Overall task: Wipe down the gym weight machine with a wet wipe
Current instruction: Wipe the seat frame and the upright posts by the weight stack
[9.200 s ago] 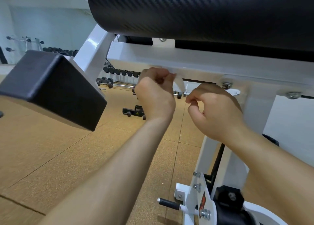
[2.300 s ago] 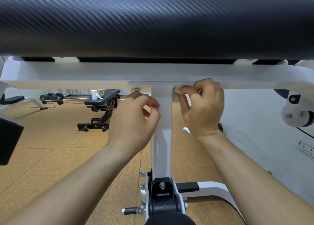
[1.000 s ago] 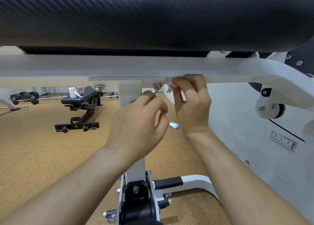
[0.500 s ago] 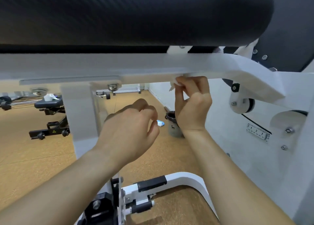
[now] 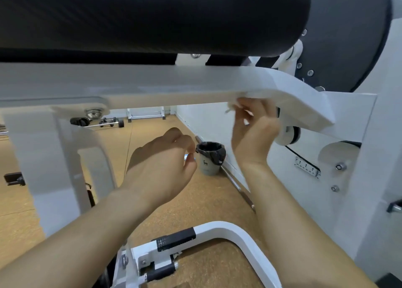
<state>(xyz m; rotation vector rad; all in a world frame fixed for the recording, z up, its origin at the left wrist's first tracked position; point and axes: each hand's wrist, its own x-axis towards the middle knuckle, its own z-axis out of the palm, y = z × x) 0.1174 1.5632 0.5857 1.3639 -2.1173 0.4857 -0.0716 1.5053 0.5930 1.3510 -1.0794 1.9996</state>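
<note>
Head view: the right hand [image 5: 253, 133] is raised to the underside of the gym machine's white painted metal beam [image 5: 152, 85], where the beam bends downward on the right. Its fingers pinch the crumpled white wet wipe [image 5: 252, 95] and press it against the beam's lower edge; a frayed corner of the wipe hangs free just left of the fingertips. The left hand [image 5: 163, 163] hovers lower and to the left, apart from the beam and the wipe, fingers curled in to meet the thumb and seemingly holding nothing. A long black carbon-weave padded roller [image 5: 152, 16] lies directly above the beam. Between the hands, farther off, a grey waste bin with a black liner [image 5: 210, 159] stands on the cork-brown floor [image 5: 195, 205] by the white wall. A white upright post [image 5: 43, 157] supports the beam at left.
</note>
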